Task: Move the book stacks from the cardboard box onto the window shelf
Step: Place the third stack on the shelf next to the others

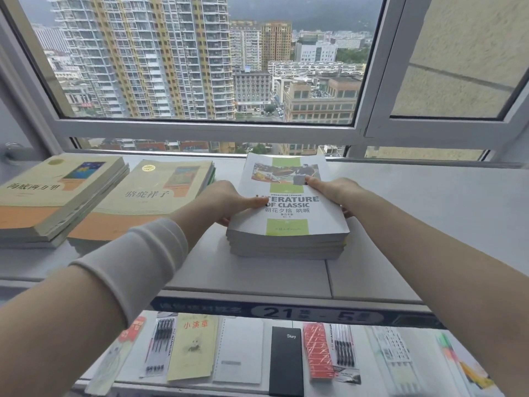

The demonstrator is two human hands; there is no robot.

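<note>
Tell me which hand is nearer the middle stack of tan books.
Left. The left hand sits just right of the middle stack; the right hand is across the white stack.

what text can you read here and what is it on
"LITERATURE OF CLASSIC", "朝花夕拾 呐喊": white book stack, first letters under left hand
"骆驼祥子": middle stack
"Diary": black notebook
"小演草": yellow pad
"21", "5": shelf edge strip
Far-left stack title, pen packs: too blurred

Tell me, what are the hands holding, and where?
Both hands, left hand and right hand, grip the white book stack by its left and right sides.
</note>
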